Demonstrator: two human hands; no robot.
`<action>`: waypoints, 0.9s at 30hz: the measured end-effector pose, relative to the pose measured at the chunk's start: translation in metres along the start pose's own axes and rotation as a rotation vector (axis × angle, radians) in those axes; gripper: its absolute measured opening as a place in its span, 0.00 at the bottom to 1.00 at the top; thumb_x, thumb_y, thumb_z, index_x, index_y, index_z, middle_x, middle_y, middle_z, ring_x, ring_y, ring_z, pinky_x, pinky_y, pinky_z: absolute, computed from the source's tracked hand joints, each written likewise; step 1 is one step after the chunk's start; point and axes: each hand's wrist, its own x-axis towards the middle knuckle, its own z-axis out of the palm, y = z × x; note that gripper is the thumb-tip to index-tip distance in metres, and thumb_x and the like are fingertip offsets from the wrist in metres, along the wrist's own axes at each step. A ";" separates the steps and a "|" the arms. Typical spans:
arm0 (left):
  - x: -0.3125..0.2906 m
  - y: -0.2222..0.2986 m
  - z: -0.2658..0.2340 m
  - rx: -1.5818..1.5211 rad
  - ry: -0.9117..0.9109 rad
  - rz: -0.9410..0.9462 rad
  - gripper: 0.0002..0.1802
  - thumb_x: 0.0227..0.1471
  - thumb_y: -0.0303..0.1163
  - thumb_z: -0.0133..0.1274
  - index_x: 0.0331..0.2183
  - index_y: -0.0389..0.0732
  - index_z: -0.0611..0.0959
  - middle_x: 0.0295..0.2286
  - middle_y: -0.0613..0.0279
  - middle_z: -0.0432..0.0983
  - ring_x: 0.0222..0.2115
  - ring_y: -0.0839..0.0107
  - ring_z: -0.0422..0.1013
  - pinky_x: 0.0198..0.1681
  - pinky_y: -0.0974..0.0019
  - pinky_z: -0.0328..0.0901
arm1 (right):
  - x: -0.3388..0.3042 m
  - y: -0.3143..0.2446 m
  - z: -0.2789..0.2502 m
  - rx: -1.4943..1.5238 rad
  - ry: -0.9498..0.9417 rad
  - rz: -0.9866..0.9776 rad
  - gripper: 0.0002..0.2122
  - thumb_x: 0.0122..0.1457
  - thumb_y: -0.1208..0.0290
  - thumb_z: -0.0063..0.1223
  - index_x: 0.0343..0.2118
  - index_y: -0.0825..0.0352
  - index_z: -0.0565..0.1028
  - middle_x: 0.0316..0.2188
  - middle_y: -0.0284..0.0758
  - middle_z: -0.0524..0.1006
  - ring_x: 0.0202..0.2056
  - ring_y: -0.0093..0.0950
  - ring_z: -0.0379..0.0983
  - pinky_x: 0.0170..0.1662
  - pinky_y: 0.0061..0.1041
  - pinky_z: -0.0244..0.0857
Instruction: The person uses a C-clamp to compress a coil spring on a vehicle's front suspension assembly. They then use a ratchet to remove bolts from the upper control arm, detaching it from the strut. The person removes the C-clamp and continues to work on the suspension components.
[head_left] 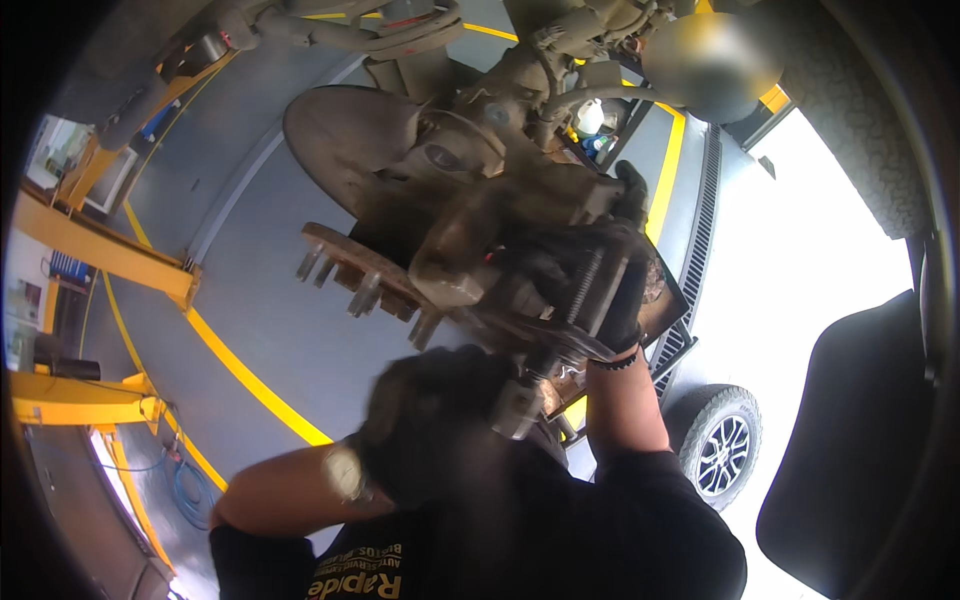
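Note:
A brown, dusty brake caliper (455, 255) sits over the wheel hub (355, 265), whose studs point down and left. Against the caliper is a metal clamp with a threaded screw (585, 285). My right hand (625, 290), in a black glove, wraps around the clamp's side, one finger reaching up beside the caliper. Below the hub is my left hand (430, 415), also black-gloved and smeared by motion, so its fingers cannot be made out. It is close to the clamp's square metal end (517, 408). Behind the hub stands a curved dust shield (340, 140).
Suspension parts (570, 40) hang overhead. Yellow lift arms (105, 245) stand at the left. A loose wheel (722, 450) is on the floor at the right, near a drain grate (703, 220). Bottles (590, 118) lie in a tray behind the hub. A blue hose (190, 490) is coiled lower left.

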 end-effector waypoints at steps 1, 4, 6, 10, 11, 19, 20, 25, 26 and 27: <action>0.001 -0.005 -0.009 0.199 0.080 0.061 0.14 0.55 0.44 0.53 0.30 0.43 0.78 0.28 0.67 0.71 0.27 0.69 0.70 0.27 0.58 0.64 | -0.001 0.000 0.002 0.096 0.003 -0.010 0.35 0.58 0.66 0.57 0.65 0.67 0.54 0.50 0.45 0.73 0.52 0.39 0.73 0.53 0.38 0.70; 0.008 -0.006 -0.034 0.526 0.098 0.142 0.10 0.54 0.40 0.54 0.29 0.43 0.78 0.24 0.66 0.64 0.22 0.70 0.62 0.23 0.61 0.58 | -0.003 0.004 0.002 0.110 0.009 0.028 0.34 0.58 0.66 0.57 0.64 0.67 0.55 0.50 0.45 0.73 0.51 0.38 0.74 0.53 0.38 0.70; 0.001 -0.009 -0.040 0.523 -0.006 0.110 0.11 0.53 0.39 0.55 0.35 0.42 0.80 0.29 0.63 0.70 0.27 0.68 0.68 0.26 0.62 0.61 | -0.005 0.004 0.001 0.083 0.017 0.050 0.33 0.58 0.66 0.57 0.63 0.67 0.56 0.49 0.44 0.74 0.50 0.38 0.74 0.52 0.38 0.71; 0.020 -0.048 -0.011 0.405 0.659 0.342 0.20 0.53 0.42 0.59 0.46 0.44 0.80 0.43 0.57 0.73 0.39 0.63 0.73 0.33 0.61 0.68 | -0.007 0.000 -0.002 0.051 0.026 0.066 0.32 0.58 0.66 0.58 0.62 0.67 0.57 0.49 0.44 0.74 0.50 0.38 0.74 0.52 0.38 0.71; 0.023 -0.050 -0.007 0.365 0.658 0.332 0.22 0.53 0.43 0.60 0.47 0.45 0.80 0.46 0.55 0.73 0.41 0.61 0.73 0.34 0.61 0.69 | -0.008 -0.001 -0.003 0.051 0.022 0.075 0.31 0.58 0.66 0.58 0.62 0.67 0.58 0.49 0.44 0.75 0.49 0.38 0.75 0.52 0.38 0.71; 0.033 -0.058 -0.074 0.387 0.179 0.484 0.33 0.53 0.52 0.60 0.53 0.41 0.75 0.50 0.51 0.73 0.36 0.64 0.77 0.24 0.70 0.70 | 0.000 0.007 -0.007 0.052 0.030 0.079 0.29 0.58 0.66 0.58 0.60 0.67 0.61 0.48 0.43 0.76 0.48 0.37 0.76 0.51 0.38 0.72; 0.039 -0.062 -0.075 0.319 0.214 0.515 0.33 0.51 0.50 0.63 0.51 0.39 0.76 0.47 0.51 0.76 0.33 0.66 0.78 0.24 0.71 0.70 | 0.001 0.007 -0.007 0.055 0.033 0.080 0.29 0.58 0.66 0.58 0.60 0.67 0.61 0.48 0.43 0.76 0.47 0.37 0.76 0.51 0.38 0.72; 0.005 -0.069 -0.028 -0.680 0.188 0.040 0.31 0.46 0.35 0.70 0.49 0.38 0.75 0.35 0.57 0.81 0.34 0.70 0.80 0.34 0.67 0.76 | -0.002 0.003 -0.006 0.046 0.050 0.083 0.27 0.58 0.66 0.59 0.58 0.68 0.64 0.47 0.42 0.77 0.46 0.37 0.76 0.51 0.37 0.72; -0.007 -0.051 -0.012 -1.216 0.261 -0.147 0.32 0.48 0.31 0.67 0.53 0.39 0.71 0.40 0.55 0.79 0.38 0.72 0.78 0.38 0.66 0.75 | -0.001 0.004 -0.002 0.056 0.038 0.086 0.27 0.58 0.66 0.59 0.58 0.68 0.64 0.47 0.42 0.77 0.46 0.36 0.77 0.51 0.37 0.72; -0.010 -0.031 0.004 -1.755 0.333 -0.348 0.34 0.51 0.27 0.64 0.56 0.40 0.67 0.45 0.54 0.76 0.43 0.73 0.76 0.43 0.66 0.75 | 0.000 0.006 0.001 0.068 0.027 0.088 0.26 0.58 0.66 0.59 0.58 0.68 0.64 0.47 0.42 0.77 0.46 0.36 0.77 0.50 0.37 0.72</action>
